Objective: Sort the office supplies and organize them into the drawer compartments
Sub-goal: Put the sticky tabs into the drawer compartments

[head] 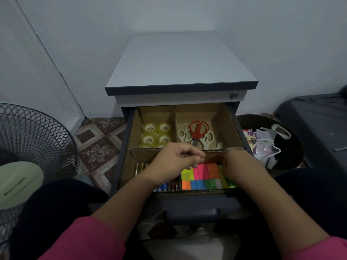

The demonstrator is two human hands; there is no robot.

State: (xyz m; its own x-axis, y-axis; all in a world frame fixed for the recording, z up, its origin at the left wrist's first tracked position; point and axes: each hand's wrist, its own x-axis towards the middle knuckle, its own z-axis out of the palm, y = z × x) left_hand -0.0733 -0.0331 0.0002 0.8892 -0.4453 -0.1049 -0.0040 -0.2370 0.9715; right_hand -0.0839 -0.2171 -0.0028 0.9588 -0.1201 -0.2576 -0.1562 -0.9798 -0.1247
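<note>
The drawer [125, 147] is open and split by cardboard dividers [175, 124]. Clear tape rolls [156, 135] fill the back left compartment. Red scissors [197, 131] lie on several beige scissors [185, 136] in the back right one. Batteries [139, 168] lie front left, and coloured sticky notes [203, 175] are packed front right. My left hand [176, 160] hovers over the middle of the drawer with curled fingers; what they hold is hidden. My right hand [237, 164] reaches down into the right end of the sticky notes, its fingers curled round a green pad [226, 182].
The cabinet top [178, 59] is bare. A floor fan [32, 145] stands close on the left. A dark bin [293, 147] with packaging and a white hook sits on the right, beside a dark covered object [319, 124]. A closed lower drawer handle [193, 212] lies below my forearms.
</note>
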